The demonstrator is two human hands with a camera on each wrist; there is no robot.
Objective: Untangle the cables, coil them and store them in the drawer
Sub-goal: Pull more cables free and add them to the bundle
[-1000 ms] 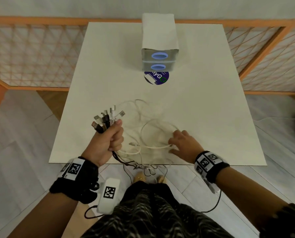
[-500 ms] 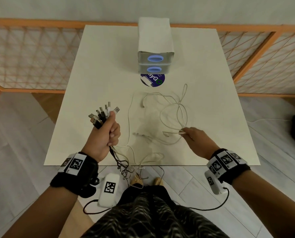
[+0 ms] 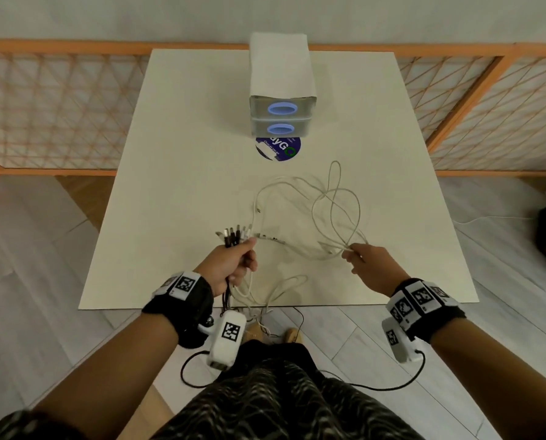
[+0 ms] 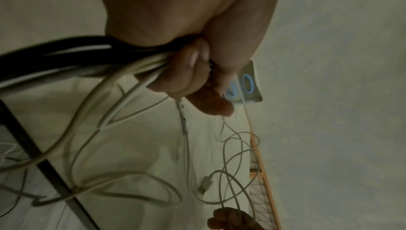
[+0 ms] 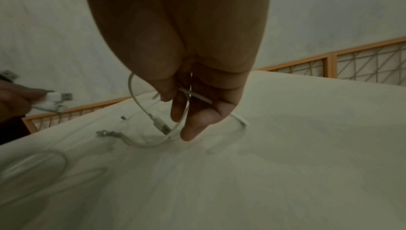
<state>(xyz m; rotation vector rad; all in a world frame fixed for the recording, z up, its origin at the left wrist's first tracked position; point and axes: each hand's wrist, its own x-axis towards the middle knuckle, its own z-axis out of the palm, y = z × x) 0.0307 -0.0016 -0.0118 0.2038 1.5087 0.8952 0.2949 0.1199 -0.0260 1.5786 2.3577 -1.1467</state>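
Left hand (image 3: 230,265) fisted round cables (image 3: 335,214)

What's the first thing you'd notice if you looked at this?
Probably the left hand near the table's front edge, gripping a bunch of cables with their plugs fanned out like a bouquet. Next, the white cable loops sprawled across the middle of the table, with the right hand pinching one strand. At the far end stands a small drawer unit with two blue oval handles.

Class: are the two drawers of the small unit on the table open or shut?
Shut. Both drawer fronts sit flush with the unit, one above the other, and neither is pulled out.
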